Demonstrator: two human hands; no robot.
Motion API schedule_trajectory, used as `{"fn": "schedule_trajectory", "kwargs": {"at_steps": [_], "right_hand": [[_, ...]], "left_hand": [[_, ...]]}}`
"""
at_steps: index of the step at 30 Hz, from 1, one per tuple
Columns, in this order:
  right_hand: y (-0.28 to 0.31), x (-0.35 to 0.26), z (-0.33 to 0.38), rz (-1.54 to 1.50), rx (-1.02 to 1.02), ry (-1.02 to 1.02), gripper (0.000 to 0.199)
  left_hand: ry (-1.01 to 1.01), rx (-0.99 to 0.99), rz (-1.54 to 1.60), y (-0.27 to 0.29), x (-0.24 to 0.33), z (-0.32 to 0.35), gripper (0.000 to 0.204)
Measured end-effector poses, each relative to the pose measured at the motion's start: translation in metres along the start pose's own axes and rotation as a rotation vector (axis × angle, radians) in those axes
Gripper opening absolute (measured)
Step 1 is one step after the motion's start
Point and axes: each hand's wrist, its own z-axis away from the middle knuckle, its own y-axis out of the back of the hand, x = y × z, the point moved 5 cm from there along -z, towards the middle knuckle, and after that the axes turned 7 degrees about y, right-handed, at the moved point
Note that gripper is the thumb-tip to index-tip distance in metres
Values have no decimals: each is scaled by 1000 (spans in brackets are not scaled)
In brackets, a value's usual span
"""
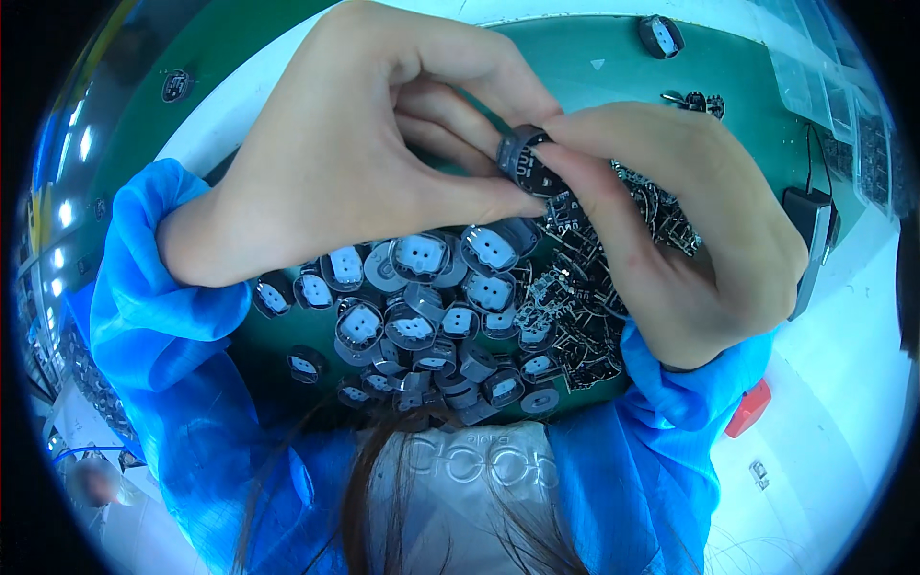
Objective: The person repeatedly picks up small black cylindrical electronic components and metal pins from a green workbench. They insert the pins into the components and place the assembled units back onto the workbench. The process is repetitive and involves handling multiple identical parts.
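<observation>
My left hand (316, 144) pinches a small round grey housing (510, 151) between thumb and fingers. Set against its open face is a dark circuit board (537, 174); how deep it sits cannot be made out. The thumb and forefinger of my right hand (700, 211) close on the board's edge. Below my left hand lies a heap of similar grey housings (414, 326), several showing pale faces with small dark holes. Beside them, under my right hand, spreads a tangled pile of loose dark circuit boards (589, 335), partly covered by that hand.
One housing (661, 36) lies apart at the far right, near a few boards (707, 103). Another sits at the far left (176, 86). Clear plastic trays (829, 86), a dark box with a cable (810, 235) and a red object (749, 408) line the right side.
</observation>
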Motion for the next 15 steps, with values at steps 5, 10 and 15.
{"fn": "schedule_trajectory", "kwargs": {"at_steps": [5,10,15], "right_hand": [[0,-2,-2,-11,-3,6,24],[-5,-6,-2,36,46,190,25],[-8,-11,-4,126,7,257,36]], "left_hand": [[9,-27,0,2,-1,3,32],[49,-34,104,5,-7,5,30],[26,-52,115,10,-14,-2,30]]}}
